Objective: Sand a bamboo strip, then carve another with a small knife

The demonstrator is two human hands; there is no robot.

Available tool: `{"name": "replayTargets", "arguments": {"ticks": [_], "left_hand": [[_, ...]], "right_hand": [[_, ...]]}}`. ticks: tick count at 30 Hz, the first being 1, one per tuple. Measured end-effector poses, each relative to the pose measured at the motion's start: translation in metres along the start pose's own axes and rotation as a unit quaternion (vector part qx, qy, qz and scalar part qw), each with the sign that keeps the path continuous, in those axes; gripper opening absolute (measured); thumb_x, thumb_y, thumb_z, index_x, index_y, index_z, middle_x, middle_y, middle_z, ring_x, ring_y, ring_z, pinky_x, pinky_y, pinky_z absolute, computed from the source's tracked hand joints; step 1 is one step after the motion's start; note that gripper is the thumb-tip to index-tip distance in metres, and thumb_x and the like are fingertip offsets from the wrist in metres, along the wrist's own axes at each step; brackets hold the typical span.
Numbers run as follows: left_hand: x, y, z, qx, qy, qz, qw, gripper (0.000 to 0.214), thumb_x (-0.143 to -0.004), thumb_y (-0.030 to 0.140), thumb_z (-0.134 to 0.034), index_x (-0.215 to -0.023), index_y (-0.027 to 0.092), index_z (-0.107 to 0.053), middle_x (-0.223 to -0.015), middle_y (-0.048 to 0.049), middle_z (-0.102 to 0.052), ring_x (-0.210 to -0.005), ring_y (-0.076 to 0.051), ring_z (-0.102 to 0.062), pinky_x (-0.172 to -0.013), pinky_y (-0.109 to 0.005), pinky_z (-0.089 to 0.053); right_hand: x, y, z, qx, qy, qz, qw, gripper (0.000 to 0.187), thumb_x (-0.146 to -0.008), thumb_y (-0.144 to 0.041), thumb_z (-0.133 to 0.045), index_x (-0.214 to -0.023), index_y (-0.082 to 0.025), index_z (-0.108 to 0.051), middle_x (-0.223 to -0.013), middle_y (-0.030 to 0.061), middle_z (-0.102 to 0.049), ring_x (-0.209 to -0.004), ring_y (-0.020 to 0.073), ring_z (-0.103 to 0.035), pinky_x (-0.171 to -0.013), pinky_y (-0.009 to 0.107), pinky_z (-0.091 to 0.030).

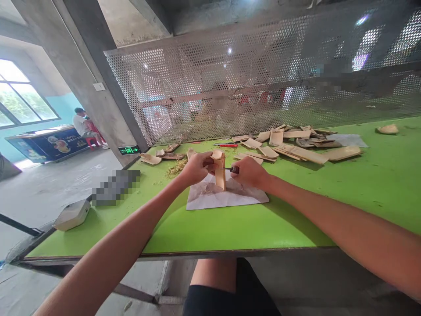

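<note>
A pale piece of bamboo (220,177) stands upright on a white sheet of paper (210,199). My left hand (197,168) is closed around its upper left side. From the right, my right hand (251,172) grips the dark handle of a carving knife (234,169). The thin metal blade points left and reaches the bamboo at mid-height. Whether the edge is cutting into it I cannot tell. My left fingertips are partly hidden behind the bamboo.
Behind the hands lie a red-handled tool (227,145) and a heap of bamboo pieces (302,151). Fine shavings (177,168) and more pieces are at the left. A white box (73,215) sits by the left edge of the green table (230,235). Perforated metal mesh (204,96) closes the back.
</note>
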State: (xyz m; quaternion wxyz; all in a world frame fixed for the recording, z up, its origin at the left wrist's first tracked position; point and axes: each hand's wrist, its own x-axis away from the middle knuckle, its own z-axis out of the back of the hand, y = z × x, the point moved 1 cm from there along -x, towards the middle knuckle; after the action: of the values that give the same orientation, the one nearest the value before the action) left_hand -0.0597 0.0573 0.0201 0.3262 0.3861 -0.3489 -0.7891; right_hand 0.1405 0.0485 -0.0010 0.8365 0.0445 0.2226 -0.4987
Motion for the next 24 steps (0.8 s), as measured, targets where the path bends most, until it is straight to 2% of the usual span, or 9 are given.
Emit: {"name": "replayTargets", "arguments": {"ticks": [4, 10, 17, 24], "left_hand": [[0.0, -0.001, 0.001, -0.003, -0.004, -0.005, 1.0, 0.009, -0.076, 0.008, -0.057, -0.082, 0.014, -0.059, -0.077, -0.0027, -0.07, -0.073, -0.018, -0.071, -0.066, -0.031, -0.063], [-0.001, -0.002, 0.0, 0.003, -0.007, -0.013, 1.0, 0.011, -0.076, 0.009, -0.058, -0.086, 0.014, -0.059, -0.081, -0.0039, -0.071, -0.076, -0.019, -0.072, -0.069, -0.035, -0.064], [-0.003, -0.004, -0.001, 0.006, -0.007, -0.016, 1.0, 0.01, -0.074, 0.009, -0.058, -0.082, 0.014, -0.057, -0.081, -0.0037, -0.07, -0.074, -0.019, -0.071, -0.065, -0.033, -0.064], [-0.002, 0.001, -0.002, 0.013, -0.009, -0.012, 1.0, 0.01, -0.075, 0.009, -0.058, -0.082, 0.014, -0.057, -0.084, -0.0046, -0.071, -0.076, -0.019, -0.071, -0.064, -0.034, -0.064]], "right_hand": [[-0.002, -0.001, 0.008, 0.029, 0.019, 0.014, 0.999, 0.017, -0.073, -0.024, -0.052, -0.06, -0.018, -0.06, -0.054, 0.002, -0.054, -0.053, 0.0131, -0.038, -0.054, 0.029, -0.021], [-0.007, -0.01, 0.018, 0.074, 0.066, -0.034, 0.995, 0.022, -0.077, -0.026, -0.05, -0.071, -0.018, -0.07, -0.06, 0.0058, -0.063, -0.058, 0.0171, -0.049, -0.055, 0.031, -0.021], [-0.006, -0.012, 0.025, 0.111, 0.044, -0.058, 0.991, 0.026, -0.079, -0.026, -0.051, -0.078, -0.016, -0.075, -0.072, 0.0105, -0.07, -0.065, 0.0205, -0.058, -0.058, 0.031, -0.027], [-0.005, -0.005, 0.026, 0.082, 0.014, -0.048, 0.995, 0.02, -0.076, -0.023, -0.053, -0.073, -0.017, -0.072, -0.065, 0.0077, -0.067, -0.062, 0.0181, -0.053, -0.056, 0.03, -0.026]]}}
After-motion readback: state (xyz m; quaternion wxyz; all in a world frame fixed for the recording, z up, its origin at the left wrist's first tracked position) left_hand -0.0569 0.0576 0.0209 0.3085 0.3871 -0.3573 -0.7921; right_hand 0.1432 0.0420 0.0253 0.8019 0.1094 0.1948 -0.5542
